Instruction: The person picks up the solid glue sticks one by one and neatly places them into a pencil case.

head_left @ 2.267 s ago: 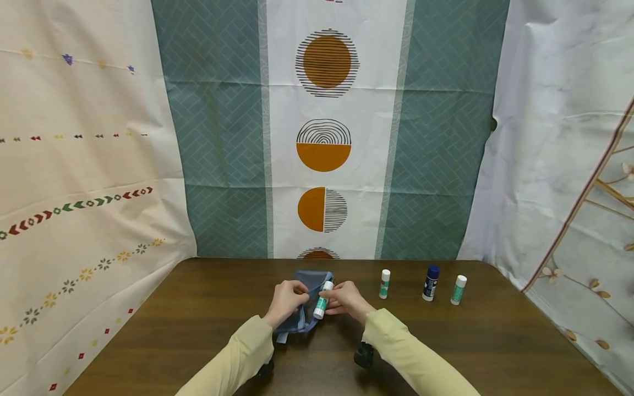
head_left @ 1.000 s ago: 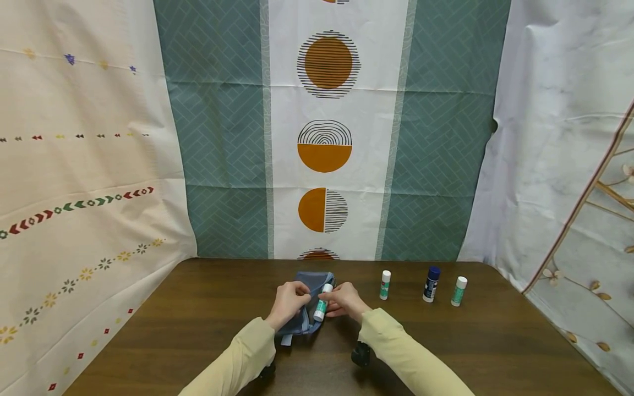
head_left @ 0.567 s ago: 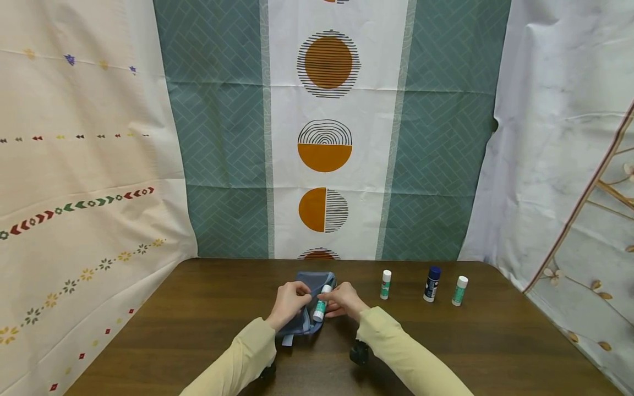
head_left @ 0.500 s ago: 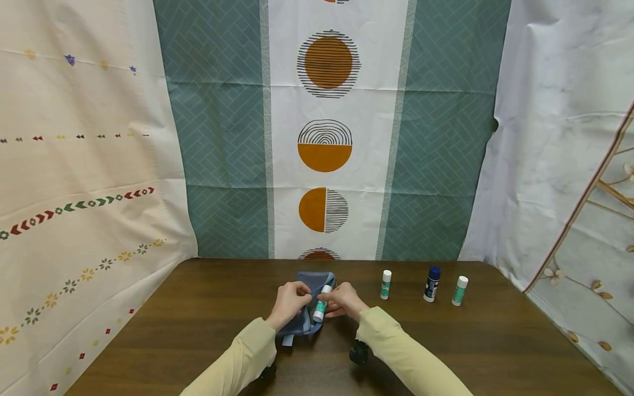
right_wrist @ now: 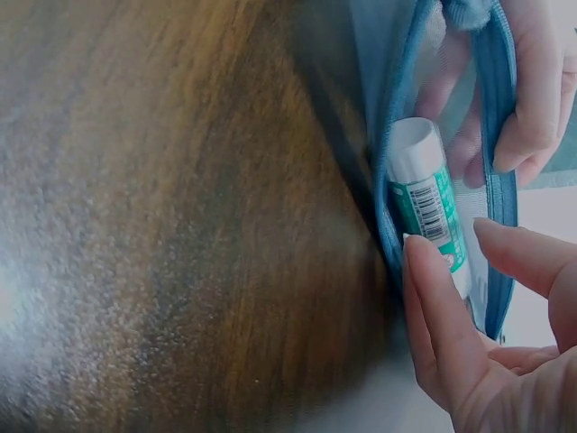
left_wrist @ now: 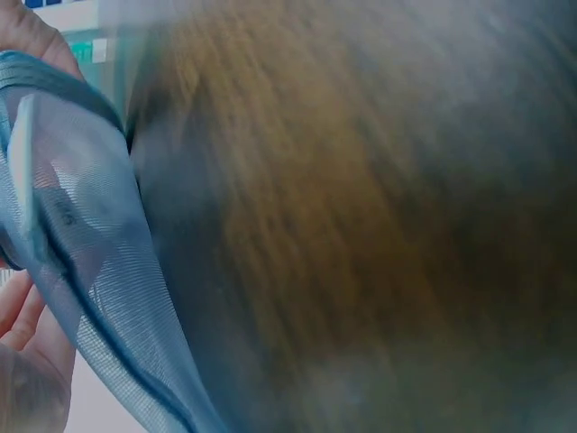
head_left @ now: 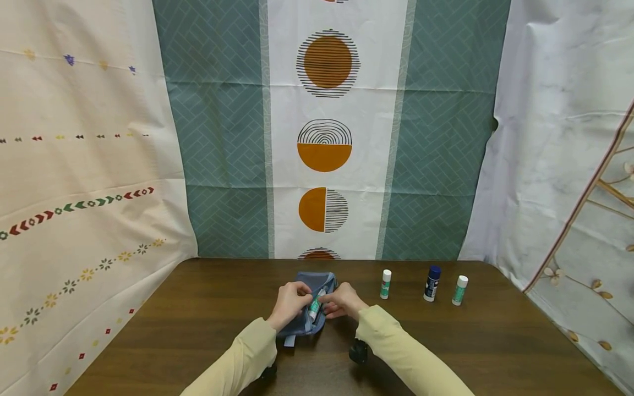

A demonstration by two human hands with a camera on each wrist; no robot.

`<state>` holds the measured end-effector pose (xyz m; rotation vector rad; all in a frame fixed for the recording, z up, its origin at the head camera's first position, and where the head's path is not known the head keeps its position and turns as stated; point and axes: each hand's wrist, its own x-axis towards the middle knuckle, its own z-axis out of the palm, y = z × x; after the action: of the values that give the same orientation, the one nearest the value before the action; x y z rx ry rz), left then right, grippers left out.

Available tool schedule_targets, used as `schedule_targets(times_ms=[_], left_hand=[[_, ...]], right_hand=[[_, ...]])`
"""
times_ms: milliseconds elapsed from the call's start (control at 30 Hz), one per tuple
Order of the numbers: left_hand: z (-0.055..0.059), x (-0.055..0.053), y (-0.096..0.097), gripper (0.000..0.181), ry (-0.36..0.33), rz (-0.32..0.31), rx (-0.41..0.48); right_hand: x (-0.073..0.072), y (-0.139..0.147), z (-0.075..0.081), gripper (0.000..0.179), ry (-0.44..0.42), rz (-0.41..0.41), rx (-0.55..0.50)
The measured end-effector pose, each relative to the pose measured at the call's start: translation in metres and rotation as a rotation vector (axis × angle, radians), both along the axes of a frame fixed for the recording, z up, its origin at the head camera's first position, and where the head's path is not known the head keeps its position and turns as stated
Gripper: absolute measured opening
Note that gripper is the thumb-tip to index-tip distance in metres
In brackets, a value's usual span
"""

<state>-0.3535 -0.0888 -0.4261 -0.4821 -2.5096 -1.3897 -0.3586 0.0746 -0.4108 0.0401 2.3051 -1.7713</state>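
A blue mesh zip pouch [head_left: 313, 279] lies at the middle of the table, its zipped mouth spread apart. My left hand [head_left: 287, 303] pinches one zip edge, fingers showing through the mesh in the right wrist view. Inside the mouth sits a glue stick [right_wrist: 431, 206] with a white cap and green label, tilted lengthwise. My right hand [head_left: 345, 301] is at the pouch's right side. In the right wrist view its thumb and fingers [right_wrist: 442, 302] stand apart around the glue stick's lower end, fingertips at the opposite zip edge. That lower end is partly hidden.
To the right stand a slim green-and-white glue stick [head_left: 386, 284], a dark blue-capped glue stick [head_left: 432, 284] and another green-and-white one [head_left: 459, 290]. A white tag [head_left: 289, 341] sticks out of the pouch's near end. Patterned cloths hang behind and beside the brown table [head_left: 198, 319].
The glue stick has gone from my right hand's grasp down into the pouch, slightly leftward. My right fingers have parted from it. My left hand has stayed on the pouch edge.
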Motion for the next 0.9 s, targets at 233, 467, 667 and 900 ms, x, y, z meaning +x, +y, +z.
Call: schedule_targets(times_ms=[233, 467, 667, 900], left_hand=[[0.002, 0.000, 0.001, 0.007, -0.006, 0.000, -0.004], [0.001, 0.000, 0.001, 0.009, -0.007, -0.015, 0.003], [0.000, 0.000, 0.001, 0.010, -0.014, -0.029, 0.020], [0.000, 0.001, 0.000, 0.009, -0.025, -0.019, 0.025]], right_hand=[[0.000, 0.003, 0.005, 0.019, -0.004, 0.002, 0.004], [0.000, 0.011, 0.004, 0.025, 0.009, 0.026, -0.028], [0.002, 0.017, 0.007, 0.028, 0.041, 0.064, -0.016], [0.008, 0.021, 0.011, 0.028, 0.071, 0.097, 0.023]])
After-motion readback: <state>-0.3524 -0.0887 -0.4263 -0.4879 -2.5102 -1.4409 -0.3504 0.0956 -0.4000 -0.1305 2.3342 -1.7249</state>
